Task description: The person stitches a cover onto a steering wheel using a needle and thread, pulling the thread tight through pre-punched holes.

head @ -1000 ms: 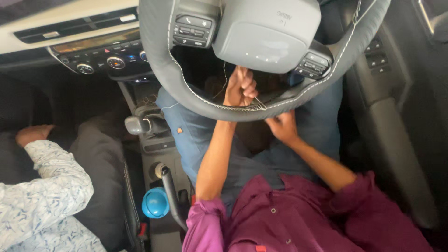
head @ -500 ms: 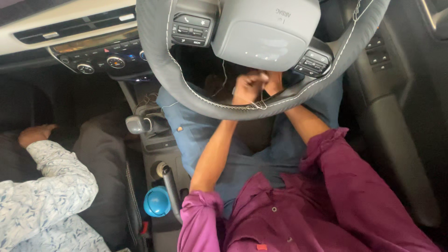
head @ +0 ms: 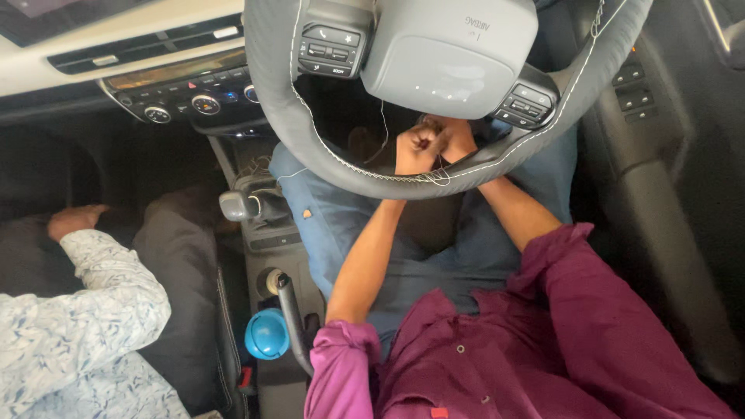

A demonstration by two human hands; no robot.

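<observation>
Since the earlier frame, our two hands have come closer together and now touch at the lower rim of the wheel (head: 310,147), in the upper centre of the frame. Our left hand (head: 415,150) is closed in a fist, pinching the white thread (head: 383,128). Our right hand (head: 456,140) is curled too; what it holds, we cannot tell. At the lower left, a blue cap (head: 267,334) sits beside the handbrake (head: 293,318).

Left hand (head: 415,150) & right hand (head: 456,140) are held closed together at the steering wheel (head: 310,147) lower rim (white thread (head: 383,124) is seen nearby), w/ gear lever (head: 240,206) alongside.
</observation>
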